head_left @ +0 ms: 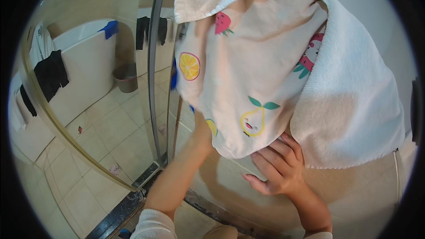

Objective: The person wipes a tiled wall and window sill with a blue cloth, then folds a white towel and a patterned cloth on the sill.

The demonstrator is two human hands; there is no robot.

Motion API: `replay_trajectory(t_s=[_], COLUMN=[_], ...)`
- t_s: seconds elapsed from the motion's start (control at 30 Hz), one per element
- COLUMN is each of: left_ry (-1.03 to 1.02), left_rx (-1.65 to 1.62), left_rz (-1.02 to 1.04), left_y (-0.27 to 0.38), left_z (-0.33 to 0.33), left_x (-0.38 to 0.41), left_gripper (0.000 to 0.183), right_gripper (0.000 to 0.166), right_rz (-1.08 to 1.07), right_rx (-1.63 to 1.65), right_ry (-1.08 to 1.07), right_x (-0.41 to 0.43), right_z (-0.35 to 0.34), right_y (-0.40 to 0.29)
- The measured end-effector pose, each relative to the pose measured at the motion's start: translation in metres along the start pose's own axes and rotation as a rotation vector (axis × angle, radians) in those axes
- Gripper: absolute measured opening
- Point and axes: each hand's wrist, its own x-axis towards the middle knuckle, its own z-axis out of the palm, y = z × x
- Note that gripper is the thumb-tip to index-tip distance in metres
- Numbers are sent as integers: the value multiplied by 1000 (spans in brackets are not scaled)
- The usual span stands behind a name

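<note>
A pale towel [232,73] printed with a lemon slice, strawberries and a smiling pear hangs in folds before me. White terry fabric [352,106] drapes down its right side and across its top; whether it is the same towel's reverse, I cannot tell. My left forearm reaches up behind the printed towel's lower left, which hides the hand. Beneath the pear print, my right hand [279,166] has its fingers spread, with fingertips touching the lower hem and the thumb apart below.
A metal-framed glass shower door [154,56] stands at left, above a dark stone threshold [113,215]. Beyond the glass are a white bathtub [86,73] with a black garment [49,73] and blue cloth [109,29] over its rim, a bucket [126,79], and a tiled floor [113,129].
</note>
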Motion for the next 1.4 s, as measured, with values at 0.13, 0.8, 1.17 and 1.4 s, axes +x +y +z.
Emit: replay_trajectory(t_s=[0.13,0.8,1.17,1.4], left_ry=[116,305,-324,-796], left_rx=[52,-37,-661,-1653], left_rz=[70,-373,-491,-1486], left_y=[-19,165,404,553], left_z=[9,177,220,194], left_x=[31,-153,-125,25], left_gripper=[55,52,47,47], right_gripper=[37,22,7,44], right_rz=[-11,115,692,1713], right_rx=[51,396,10,279], right_ry=[91,561,691,626], right_x=[-3,-78,-197,-238], right_z=[2,-86,-320,-484], right_y=[1,-22,5,-10])
